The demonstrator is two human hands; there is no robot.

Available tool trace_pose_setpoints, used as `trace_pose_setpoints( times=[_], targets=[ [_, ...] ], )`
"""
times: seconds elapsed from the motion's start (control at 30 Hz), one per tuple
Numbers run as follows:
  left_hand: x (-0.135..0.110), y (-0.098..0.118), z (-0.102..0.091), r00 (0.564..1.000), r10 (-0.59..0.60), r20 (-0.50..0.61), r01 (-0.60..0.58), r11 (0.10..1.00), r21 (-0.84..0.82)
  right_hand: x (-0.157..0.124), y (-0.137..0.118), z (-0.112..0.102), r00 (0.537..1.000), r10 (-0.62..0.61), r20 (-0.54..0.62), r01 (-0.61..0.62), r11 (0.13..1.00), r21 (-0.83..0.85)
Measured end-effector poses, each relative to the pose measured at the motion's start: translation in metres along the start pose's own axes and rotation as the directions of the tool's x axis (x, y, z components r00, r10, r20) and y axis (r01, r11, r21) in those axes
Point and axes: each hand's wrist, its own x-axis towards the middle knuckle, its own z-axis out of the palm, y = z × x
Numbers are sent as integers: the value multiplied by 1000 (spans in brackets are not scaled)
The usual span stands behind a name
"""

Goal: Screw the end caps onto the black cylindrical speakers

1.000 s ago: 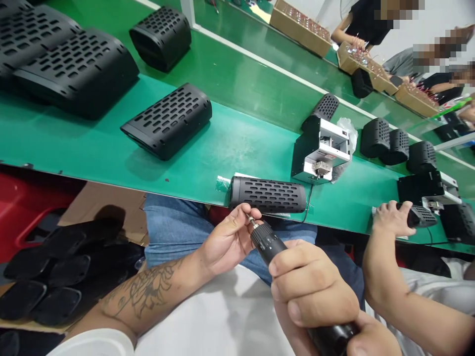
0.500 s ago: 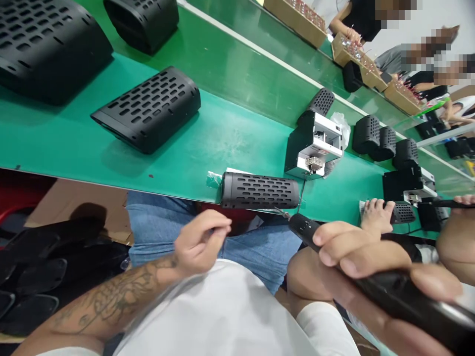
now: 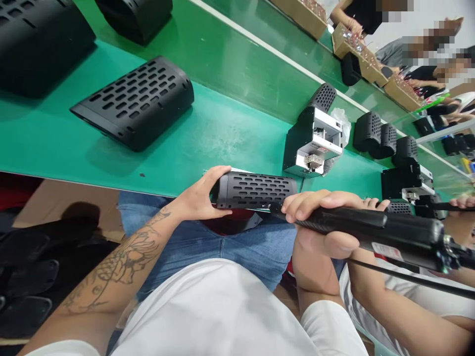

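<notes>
A black slotted housing [image 3: 260, 190] lies on its side at the near edge of the green bench. My left hand [image 3: 202, 195] grips its left end, thumb and fingers on opposite sides. Wrapped in my right hand [image 3: 322, 212] is a black electric screwdriver [image 3: 374, 227], its cable running off to the right. The driver's tip end points left at the lower right part of the housing; whether the bit touches it I cannot tell. Just behind the housing stands a black and silver screw feeder [image 3: 314, 146].
More slotted housings [image 3: 139, 101] lie on the green bench [image 3: 226, 133] at the left and stand along its back right. A co-worker's hand [image 3: 374, 203] is close on my right, by a second feeder [image 3: 406, 185]. Across the bench, people sit by cardboard boxes [image 3: 304, 17].
My left hand has moved up and taken hold of the housing's left end. My right hand has swung the electric screwdriver up and left, bringing its tip end to the housing.
</notes>
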Motion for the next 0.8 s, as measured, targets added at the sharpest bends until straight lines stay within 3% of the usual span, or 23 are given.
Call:
trace_pose_setpoints(
  times=[0.3,0.53,0.67,0.8],
  targets=[
    [8,5,-1,998,-45,-50,40,994,-103,10,18,5,994,62,87,-71,993,99],
    [11,8,-5,1000,-18,2,18,1000,-12,16,27,8,981,59,184,-95,977,192],
    [10,3,-7,997,65,37,-68,994,87,12,30,5,969,38,245,-97,968,232],
    [7,-4,-8,979,188,83,-202,951,235,0,23,6,963,183,199,-221,956,192]
  ],
)
